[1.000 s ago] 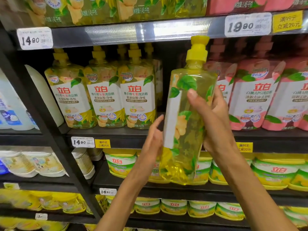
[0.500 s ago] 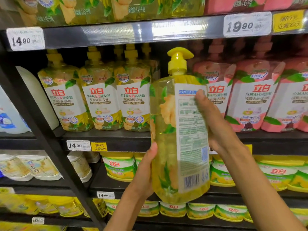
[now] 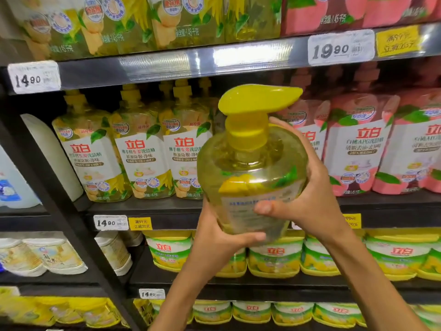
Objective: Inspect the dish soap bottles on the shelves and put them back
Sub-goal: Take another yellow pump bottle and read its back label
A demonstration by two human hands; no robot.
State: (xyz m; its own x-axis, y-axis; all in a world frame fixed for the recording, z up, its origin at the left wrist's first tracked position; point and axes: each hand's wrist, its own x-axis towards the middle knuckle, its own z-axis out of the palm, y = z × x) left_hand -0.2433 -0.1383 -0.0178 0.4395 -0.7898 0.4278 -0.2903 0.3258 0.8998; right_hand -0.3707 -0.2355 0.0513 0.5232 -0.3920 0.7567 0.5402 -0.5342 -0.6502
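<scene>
The dish soap bottle (image 3: 250,173) is clear glossy plastic with a smooth opaque yellow pump (image 3: 257,101).

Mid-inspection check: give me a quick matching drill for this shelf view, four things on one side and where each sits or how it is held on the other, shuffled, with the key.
Things:
1. yellow pump bottle
2. pink pouches
3. left hand
4. 19.90 price tag

Places or states:
A. standing on the shelf to the right of the yellow pouches
B. on the shelf edge, upper right
C. tilted with its pump top toward the camera, held in both hands
D. gripping the bottle from below

Pairs: 1-C, 2-A, 3-D, 4-B. The right hand grips the bottle's right side.
</scene>
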